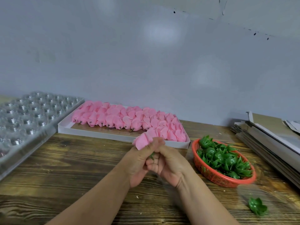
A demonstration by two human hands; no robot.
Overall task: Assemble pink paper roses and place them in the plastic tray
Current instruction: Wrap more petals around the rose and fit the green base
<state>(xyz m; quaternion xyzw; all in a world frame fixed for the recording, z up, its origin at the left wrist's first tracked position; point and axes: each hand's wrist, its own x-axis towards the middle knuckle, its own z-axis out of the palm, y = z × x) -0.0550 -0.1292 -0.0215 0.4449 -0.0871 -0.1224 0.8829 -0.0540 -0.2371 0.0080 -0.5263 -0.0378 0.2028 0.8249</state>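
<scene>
A plain pale grey-blue wall (146, 54) fills the upper half of the view, with soft patches of reflected light and a few small dark marks near its upper right. Below it runs a dark, rough-grained wooden counter (73, 168), its far edge meeting the wall.

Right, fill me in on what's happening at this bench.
A person is putting together a pink paper rose. Both hands, left hand and right hand, grip it above the wooden table, with a bit of green base piece showing between the fingers. More pink rose heads lie in the white box behind, green bases fill the red basket on the right, and the clear plastic tray sits to the left.
</scene>
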